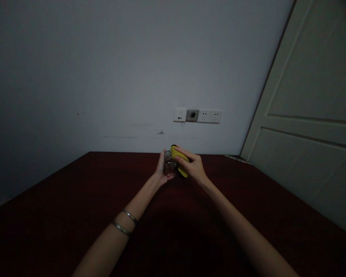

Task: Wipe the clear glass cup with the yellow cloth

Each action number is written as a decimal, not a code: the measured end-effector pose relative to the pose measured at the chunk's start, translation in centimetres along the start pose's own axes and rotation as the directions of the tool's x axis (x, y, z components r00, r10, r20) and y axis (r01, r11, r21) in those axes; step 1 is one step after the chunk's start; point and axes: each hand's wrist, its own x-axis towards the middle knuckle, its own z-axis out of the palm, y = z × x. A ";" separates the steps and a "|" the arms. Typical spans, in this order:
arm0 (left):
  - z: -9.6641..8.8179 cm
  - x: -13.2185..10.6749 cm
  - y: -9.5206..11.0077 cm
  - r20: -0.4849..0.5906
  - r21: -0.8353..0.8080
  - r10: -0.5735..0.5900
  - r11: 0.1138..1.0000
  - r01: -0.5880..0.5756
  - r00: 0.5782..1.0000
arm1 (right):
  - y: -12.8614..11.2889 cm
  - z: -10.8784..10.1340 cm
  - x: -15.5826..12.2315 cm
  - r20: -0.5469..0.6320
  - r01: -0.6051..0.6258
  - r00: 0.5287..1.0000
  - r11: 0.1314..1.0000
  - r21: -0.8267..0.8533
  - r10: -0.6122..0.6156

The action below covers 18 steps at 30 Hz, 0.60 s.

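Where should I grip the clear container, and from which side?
Clear container: probably its lower body, from the left. The left hand cups it there, while the yellow item in the right hand crowds its right side.

One clear container (169, 168) was there, with two hands at it: one left hand (160, 169) on its left and one right hand (195, 165) on its right. One yellow pad (175, 151) was just right of the container. Nearer the wearer than the container were two metal bangles (122, 228), both on one forearm. Below it was one worktop (103, 200); above and right of it, four outlet sections (203, 116), three white and one grey; farther right, one door (311, 115).
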 end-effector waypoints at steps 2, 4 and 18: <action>0.1 -0.1 0.0 0.010 0.016 -0.027 1.000 0.027 1.000 | 0.3 -0.1 0.2 -0.021 -0.067 0.997 0.997 0.023 0.068; 0.3 -0.2 0.0 0.000 0.017 -0.045 0.999 0.045 0.999 | 0.5 -0.1 0.3 -0.027 -0.100 0.995 0.995 0.029 0.100; 0.2 0.6 -0.6 -0.126 -0.091 0.026 0.995 -0.038 0.992 | 0.3 -0.2 -0.7 0.257 0.378 0.915 0.887 -0.265 -0.312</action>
